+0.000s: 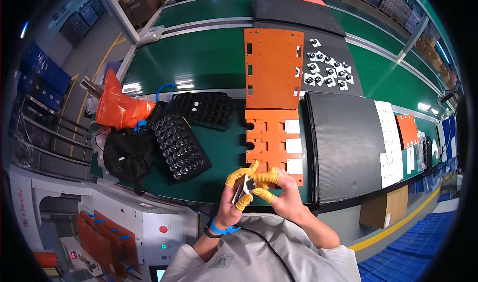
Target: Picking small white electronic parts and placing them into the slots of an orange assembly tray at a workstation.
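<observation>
Close to my body, in front of the bench edge, my left hand [232, 202] is closed on a small white plate with a black round part [249, 184]. My right hand [285, 192] pinches the same piece from the other side. Yellow finger cots cover the fingertips of both hands and hide part of the piece. Just beyond my fingers lies an orange slotted fixture [269, 137], with white square plates [293, 146] along its right side. A flat orange panel with cutouts [274, 68] adjoins its far edge.
Black trays [181, 150], [204, 107] of round parts sit left, beside a black bag [127, 155] and an orange bag [117, 105]. Several similar white plates with black parts [328, 71] rest on a dark mat. At right are a black ribbed sheet [343, 142] and white strips [388, 137].
</observation>
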`<state>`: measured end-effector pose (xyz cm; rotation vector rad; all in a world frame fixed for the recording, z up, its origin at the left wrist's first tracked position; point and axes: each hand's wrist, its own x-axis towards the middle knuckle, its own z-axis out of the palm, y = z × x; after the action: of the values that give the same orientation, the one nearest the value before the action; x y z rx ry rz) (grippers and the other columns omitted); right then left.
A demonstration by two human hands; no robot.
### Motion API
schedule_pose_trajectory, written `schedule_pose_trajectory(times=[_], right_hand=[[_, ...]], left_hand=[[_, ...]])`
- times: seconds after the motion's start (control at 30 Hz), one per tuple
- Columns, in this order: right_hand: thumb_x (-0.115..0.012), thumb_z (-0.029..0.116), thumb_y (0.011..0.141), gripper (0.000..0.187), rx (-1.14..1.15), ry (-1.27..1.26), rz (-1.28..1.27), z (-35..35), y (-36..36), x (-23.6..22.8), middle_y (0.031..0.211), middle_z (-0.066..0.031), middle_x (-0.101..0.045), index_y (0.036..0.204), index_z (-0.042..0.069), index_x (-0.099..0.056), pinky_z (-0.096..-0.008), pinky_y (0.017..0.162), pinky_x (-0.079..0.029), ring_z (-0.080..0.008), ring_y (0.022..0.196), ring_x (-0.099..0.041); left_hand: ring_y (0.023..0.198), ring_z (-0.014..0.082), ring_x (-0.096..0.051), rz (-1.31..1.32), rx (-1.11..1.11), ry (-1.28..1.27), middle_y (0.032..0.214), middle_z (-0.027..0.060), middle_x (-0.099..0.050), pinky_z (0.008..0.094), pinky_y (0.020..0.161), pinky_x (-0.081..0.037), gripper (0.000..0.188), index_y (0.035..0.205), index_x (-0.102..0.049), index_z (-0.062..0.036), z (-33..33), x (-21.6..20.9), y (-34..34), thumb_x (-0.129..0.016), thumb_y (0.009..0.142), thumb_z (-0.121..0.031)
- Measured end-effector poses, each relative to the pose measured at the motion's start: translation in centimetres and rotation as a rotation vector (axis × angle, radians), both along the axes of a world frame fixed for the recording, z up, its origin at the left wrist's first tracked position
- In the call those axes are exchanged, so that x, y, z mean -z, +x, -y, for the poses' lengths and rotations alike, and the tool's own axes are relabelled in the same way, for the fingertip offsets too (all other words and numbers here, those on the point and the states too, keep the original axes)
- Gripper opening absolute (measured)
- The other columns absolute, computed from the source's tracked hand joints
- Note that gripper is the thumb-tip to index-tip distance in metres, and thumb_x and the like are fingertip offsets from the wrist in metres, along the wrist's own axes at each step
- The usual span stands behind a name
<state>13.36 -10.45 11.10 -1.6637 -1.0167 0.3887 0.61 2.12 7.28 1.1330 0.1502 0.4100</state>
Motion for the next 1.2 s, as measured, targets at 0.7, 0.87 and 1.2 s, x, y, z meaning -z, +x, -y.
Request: schedule_pose_trajectory(times=[0.7,0.87,1.2], right_hand=[[-0.082,0.017,0.077,0.031,-0.057,0.061,0.165,3.9,1.9,0.4,0.075,-0.0026,-0.056,0.103,0.004,-0.071,-0.0350,0.072,-0.039,-0.0189,0.070,-0.049],[-0.080,0.014,0.078,0.028,-0.021,0.011,0.219,4.7,1.9,-0.2,0.073,-0.0045,-0.055,0.102,0.003,-0.070,-0.0344,0.068,-0.041,-0.0199,0.068,-0.049],[-0.078,0.010,0.080,0.027,0.053,-0.157,-0.188,6.9,1.3,-0.7,0.071,-0.0013,-0.051,0.103,0.001,-0.070,-0.0307,0.062,-0.040,-0.0143,0.062,-0.043]], left_hand=[[0.132,0.0231,-0.046,0.052,0.063,0.143,0.150,0.0196,-0.040,0.0342,0.108,-0.036,0.062,0.144,-0.033,-0.0020,3.0,0.2,1.2,-0.065,0.095,-0.022],[0.113,0.0164,-0.055,-0.098,0.131,-0.072,0.140,0.0122,-0.048,0.0279,0.095,-0.044,0.058,0.144,-0.035,-0.0033,3.7,1.3,0.3,-0.064,0.096,-0.020],[0.084,0.0047,-0.052,-0.096,0.070,0.059,0.134,0.0064,-0.052,0.0179,0.070,-0.044,0.053,0.143,-0.037,-0.0047,5.8,1.4,1.9,-0.061,0.097,-0.019]])
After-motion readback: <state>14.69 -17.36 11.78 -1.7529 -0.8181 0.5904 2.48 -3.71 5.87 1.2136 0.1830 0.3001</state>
